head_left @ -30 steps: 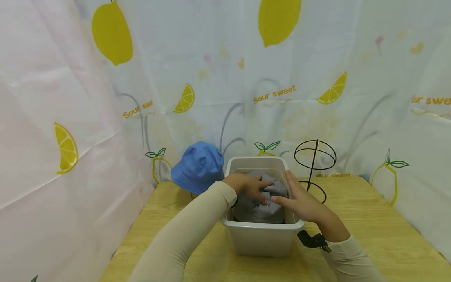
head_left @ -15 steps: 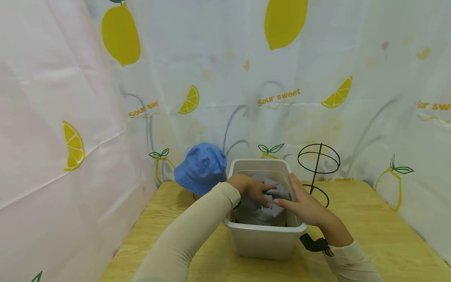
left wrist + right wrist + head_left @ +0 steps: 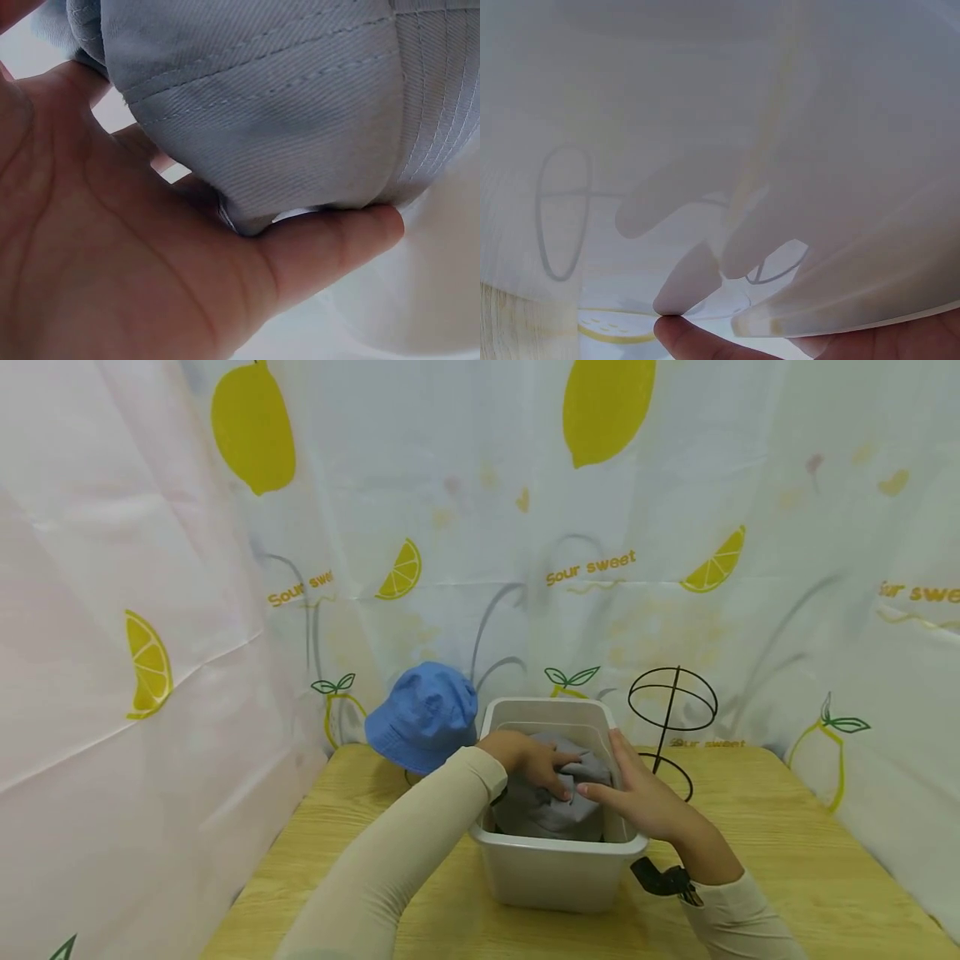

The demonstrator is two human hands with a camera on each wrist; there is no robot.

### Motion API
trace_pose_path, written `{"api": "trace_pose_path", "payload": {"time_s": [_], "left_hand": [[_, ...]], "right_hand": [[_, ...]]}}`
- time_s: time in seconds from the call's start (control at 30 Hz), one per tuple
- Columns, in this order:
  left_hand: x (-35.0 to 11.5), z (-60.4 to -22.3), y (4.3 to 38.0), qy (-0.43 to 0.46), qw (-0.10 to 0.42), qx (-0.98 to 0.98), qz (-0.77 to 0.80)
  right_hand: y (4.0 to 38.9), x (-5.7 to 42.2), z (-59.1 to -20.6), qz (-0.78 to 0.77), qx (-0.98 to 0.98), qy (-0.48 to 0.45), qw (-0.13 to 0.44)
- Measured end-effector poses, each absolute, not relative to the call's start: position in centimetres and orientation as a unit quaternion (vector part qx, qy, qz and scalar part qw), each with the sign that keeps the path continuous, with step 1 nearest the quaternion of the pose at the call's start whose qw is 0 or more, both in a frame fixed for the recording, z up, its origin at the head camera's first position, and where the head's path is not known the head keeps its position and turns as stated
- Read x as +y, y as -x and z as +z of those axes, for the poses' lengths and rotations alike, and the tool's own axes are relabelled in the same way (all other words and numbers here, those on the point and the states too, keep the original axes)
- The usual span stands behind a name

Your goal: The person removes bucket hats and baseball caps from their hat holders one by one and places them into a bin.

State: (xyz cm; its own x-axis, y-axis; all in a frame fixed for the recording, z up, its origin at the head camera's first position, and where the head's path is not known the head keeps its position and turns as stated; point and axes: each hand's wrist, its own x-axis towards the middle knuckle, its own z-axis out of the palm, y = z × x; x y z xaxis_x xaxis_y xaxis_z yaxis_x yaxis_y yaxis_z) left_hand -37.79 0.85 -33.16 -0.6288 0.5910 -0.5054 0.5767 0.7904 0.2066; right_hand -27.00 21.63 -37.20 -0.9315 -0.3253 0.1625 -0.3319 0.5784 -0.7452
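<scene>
A grey bucket hat (image 3: pixel 551 814) lies inside a white plastic bin (image 3: pixel 555 872). My left hand (image 3: pixel 528 760) reaches into the bin and grips the hat at its crown. In the left wrist view the thumb (image 3: pixel 330 244) lies along the hat's stitched edge, while the other fingers pass behind the cloth. My right hand (image 3: pixel 648 797) rests across the bin's right rim, thumb stretched over the inside toward the hat and the other fingers straight. One right fingertip (image 3: pixel 671 326) touches the bin's glossy outer wall in the right wrist view.
A blue bucket hat (image 3: pixel 423 714) sits on a stand behind the bin to the left. Behind it to the right stands a bare black wire hat stand (image 3: pixel 667 710). All rest on a wooden table (image 3: pixel 787 827), enclosed by lemon-print curtains (image 3: pixel 465 485).
The head view shifts slightly. Both hands keep nearly the same places on the grey hat and the bin, and nothing is taken up or let go.
</scene>
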Motion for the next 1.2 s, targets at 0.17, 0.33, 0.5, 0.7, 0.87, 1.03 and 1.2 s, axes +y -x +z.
{"api": "trace_pose_path", "payload": {"time_s": [0.17, 0.33, 0.5, 0.7, 0.87, 1.03, 1.2], "left_hand": [[0.8, -33.0, 37.9, -0.323, 0.286, 0.902, 0.019], [0.7, -32.9, 38.0, -0.334, 0.278, 0.900, 0.024], [0.6, -32.9, 38.1, -0.339, 0.268, 0.902, 0.020], [0.7, -32.6, 37.9, -0.328, 0.263, 0.907, 0.016], [0.7, -31.9, 37.5, -0.319, 0.244, 0.915, 0.032], [0.2, -30.4, 37.0, -0.329, 0.174, 0.928, 0.025], [-0.6, -28.8, 37.0, -0.319, 0.126, 0.939, 0.014]], "right_hand": [[26.9, 21.6, -36.9, 0.420, -0.888, -0.185, 0.003], [26.9, 21.5, -36.8, 0.421, -0.888, -0.186, 0.004], [26.9, 21.5, -36.8, 0.421, -0.888, -0.186, 0.002], [26.9, 21.5, -36.9, 0.423, -0.887, -0.185, -0.001], [26.8, 21.5, -36.8, 0.424, -0.888, -0.178, -0.006], [26.9, 21.5, -36.9, 0.424, -0.889, -0.172, -0.008], [26.9, 21.5, -37.0, 0.418, -0.892, -0.172, -0.007]]}}
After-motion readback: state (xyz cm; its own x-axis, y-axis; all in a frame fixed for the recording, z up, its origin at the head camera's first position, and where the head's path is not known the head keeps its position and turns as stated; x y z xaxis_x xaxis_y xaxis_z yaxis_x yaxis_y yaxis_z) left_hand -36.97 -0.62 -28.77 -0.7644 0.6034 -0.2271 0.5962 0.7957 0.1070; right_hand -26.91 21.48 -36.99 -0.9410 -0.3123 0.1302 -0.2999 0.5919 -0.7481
